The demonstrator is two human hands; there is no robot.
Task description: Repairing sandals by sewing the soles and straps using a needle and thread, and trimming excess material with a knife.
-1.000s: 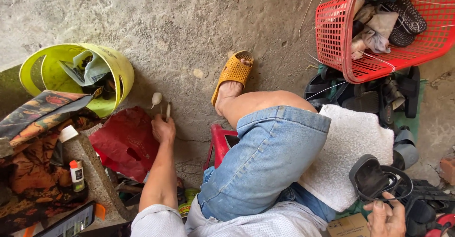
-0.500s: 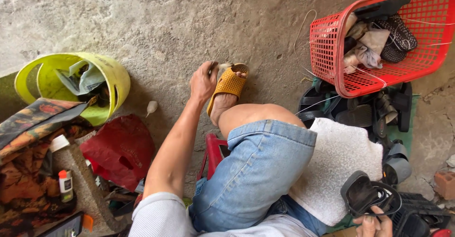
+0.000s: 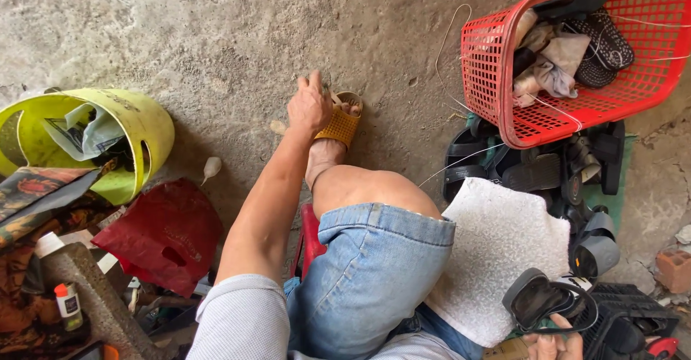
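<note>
Rough grey concrete floor [image 3: 216,29], cluttered along both edges. Left hand [image 3: 309,105] stretched forward, fingers curled loosely by the toes and touching the yellow sandal [image 3: 340,124] worn on the foot; a firm grip not clear. Right hand [image 3: 553,344] at the bottom edge, fingers closed around a black sandal [image 3: 540,299]. Red basket [image 3: 568,58] at the top right corner, yellow bucket [image 3: 144,122] tipped over at the left edge, red bag [image 3: 162,234] beside it, white cloth [image 3: 497,252] over the thigh.

The picture is bright with soft daylight and no glare, shadows are faint and sit close under the yellow bucket [image 3: 137,126] and the red basket [image 3: 497,65], most things look sharp, and the edges bend a bit like a wide lens.
</note>
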